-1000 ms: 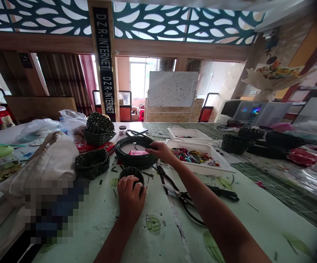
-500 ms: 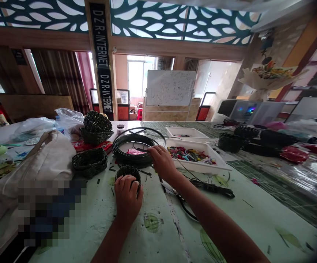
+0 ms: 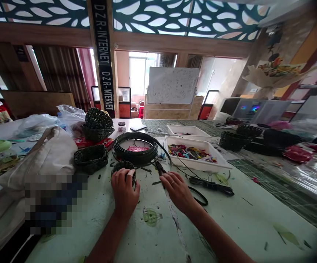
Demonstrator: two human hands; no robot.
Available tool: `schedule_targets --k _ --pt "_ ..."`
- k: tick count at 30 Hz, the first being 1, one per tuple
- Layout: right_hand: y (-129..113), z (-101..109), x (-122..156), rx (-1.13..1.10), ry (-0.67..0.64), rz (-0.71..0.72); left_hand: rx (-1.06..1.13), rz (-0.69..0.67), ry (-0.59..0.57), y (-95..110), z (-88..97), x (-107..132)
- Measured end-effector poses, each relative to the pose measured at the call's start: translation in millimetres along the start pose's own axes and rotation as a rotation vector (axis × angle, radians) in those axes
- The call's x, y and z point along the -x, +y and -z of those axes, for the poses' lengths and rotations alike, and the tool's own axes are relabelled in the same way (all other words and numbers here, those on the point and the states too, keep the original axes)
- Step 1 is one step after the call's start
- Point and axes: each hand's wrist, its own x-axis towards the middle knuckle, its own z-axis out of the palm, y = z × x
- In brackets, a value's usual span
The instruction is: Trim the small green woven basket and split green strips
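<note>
My left hand (image 3: 124, 191) is closed over a small round dark woven basket (image 3: 120, 167) on the pale green table (image 3: 153, 233). My right hand (image 3: 178, 190) sits to its right, low over the table, fingers together and curled. A thin black strip (image 3: 168, 155) arcs from the black coil (image 3: 135, 152) down to these fingers, which seem to pinch its end. Black-handled pliers (image 3: 211, 185) lie just right of that hand, partly under it.
A white tray (image 3: 199, 166) of colourful bits and a second white tray (image 3: 187, 128) stand behind the right hand. Woven baskets (image 3: 91, 157) and a stack of them (image 3: 98, 124), a cloth bag (image 3: 47, 157) and plastic bags crowd the left. More dark baskets (image 3: 231, 140) sit far right.
My right hand has come back from the coil toward me, drawing a strip out with it. My left hand has stayed on the small basket.
</note>
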Motion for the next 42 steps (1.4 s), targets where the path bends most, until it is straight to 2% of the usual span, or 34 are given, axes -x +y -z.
schedule_targets --k 6,13,17,19,21,23,26,28,30,33,37,42 --pt "11 7 14 0.048 0.111 -0.164 0.12 0.065 0.054 -3 6.1 1" --pt "14 3 22 0.021 0.165 -0.225 0.053 0.053 0.027 -8 2.9 2" --pt "4 5 20 -0.009 0.195 -0.148 0.033 0.001 0.123 -4 6.7 -1" --pt "-6 5 18 -0.046 0.179 -0.057 0.128 -0.07 0.15 1 9.9 1" --pt "-16 3 15 -0.102 0.169 0.034 0.298 -0.131 0.053 8 12.6 6" --pt "-23 0 13 -0.159 0.17 0.092 0.479 -0.105 -0.169 18 14.4 12" --pt "-27 -5 13 -0.215 0.174 0.104 0.756 0.155 -0.605 32 15.9 17" --pt "-27 -6 14 -0.239 0.174 0.089 0.967 0.364 -0.811 36 15.4 17" --pt "-26 -6 15 -0.261 0.162 0.079 1.155 0.501 -0.897 36 13.1 18" --pt "-28 -7 16 -0.307 0.14 0.093 1.342 0.611 -0.974 32 7.2 22" --pt "-34 -12 16 -0.37 0.089 0.102 1.345 0.707 -0.979 30 -0.2 30" --pt "-32 -12 18 -0.285 0.07 0.101 1.319 0.718 -1.057 24 -6.1 34"
